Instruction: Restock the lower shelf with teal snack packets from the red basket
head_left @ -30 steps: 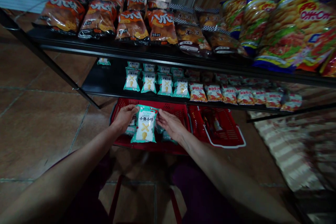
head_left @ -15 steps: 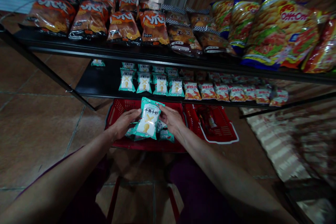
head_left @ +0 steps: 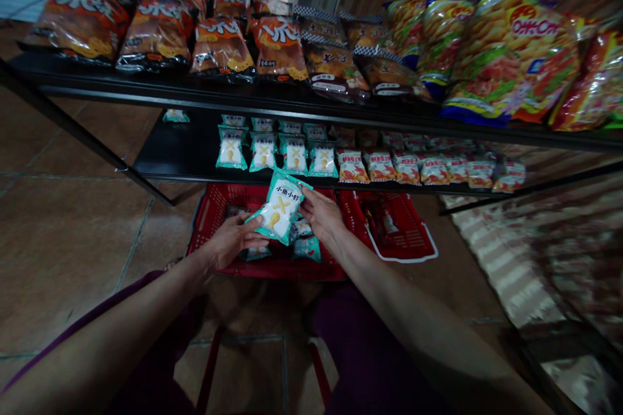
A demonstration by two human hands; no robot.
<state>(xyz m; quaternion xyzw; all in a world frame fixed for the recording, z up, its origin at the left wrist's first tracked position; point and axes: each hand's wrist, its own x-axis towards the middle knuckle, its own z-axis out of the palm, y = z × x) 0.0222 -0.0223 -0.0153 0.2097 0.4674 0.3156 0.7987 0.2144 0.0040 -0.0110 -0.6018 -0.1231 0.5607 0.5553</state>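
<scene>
A teal-and-white snack bag is held between both hands, tilted to the right, above a red plastic basket. My left hand grips its lower left corner, thumb on the front. My right hand holds the upper right edge, with its fingers partly behind the bag. Below it, more teal snack bags lie in the basket, partly covered by the held bag and my hands. On the lower shelf just beyond stands a row of matching teal bags.
Red-and-white snack bags continue the lower row rightward. The black upper shelf carries orange bags, brown bags and large yellow bags. A second red basket with a white handle stands at right. Slanting shelf legs flank the space.
The snack bag has tilted clockwise and risen slightly. My left hand has shifted from its upper left side to its lower left corner. The right hand still holds the right edge.
</scene>
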